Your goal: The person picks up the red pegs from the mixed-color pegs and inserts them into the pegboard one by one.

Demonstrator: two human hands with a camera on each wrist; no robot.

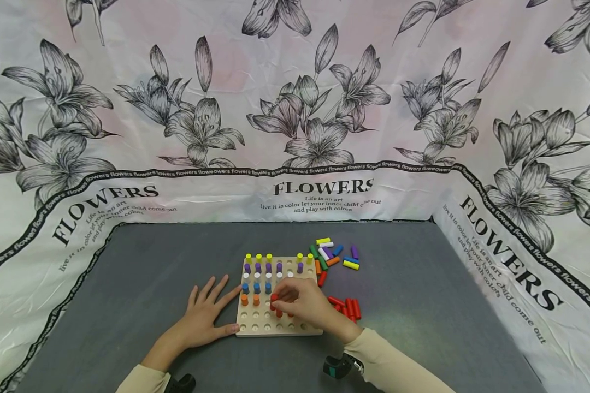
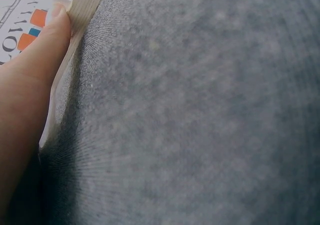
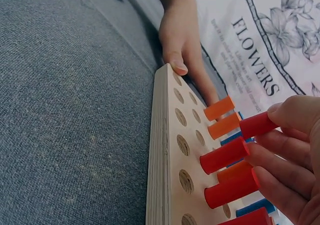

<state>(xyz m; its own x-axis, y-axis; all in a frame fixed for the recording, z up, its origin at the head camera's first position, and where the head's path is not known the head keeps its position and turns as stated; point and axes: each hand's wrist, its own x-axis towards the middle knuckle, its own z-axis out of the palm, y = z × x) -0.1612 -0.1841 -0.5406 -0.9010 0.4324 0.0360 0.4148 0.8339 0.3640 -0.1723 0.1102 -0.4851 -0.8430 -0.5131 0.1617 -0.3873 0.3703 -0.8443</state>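
Note:
A wooden pegboard (image 1: 270,329) lies on the grey table, with rows of yellow, purple, white, blue, orange and red pegs standing in its holes. My right hand (image 1: 305,300) is over the board and pinches a red peg (image 3: 257,125) between thumb and fingers. In the right wrist view this peg is tilted beside several standing red pegs (image 3: 225,155), close to the orange pegs (image 3: 220,107). My left hand (image 1: 201,322) lies with spread, straight fingers at the board's left side, its thumb touching the board's edge near the front corner.
Loose red pegs (image 1: 350,308) lie right of the board, partly behind my right wrist. Farther back is a pile of mixed-colour pegs (image 1: 326,252). A flower-printed cloth (image 1: 324,202) borders the table at the back and sides.

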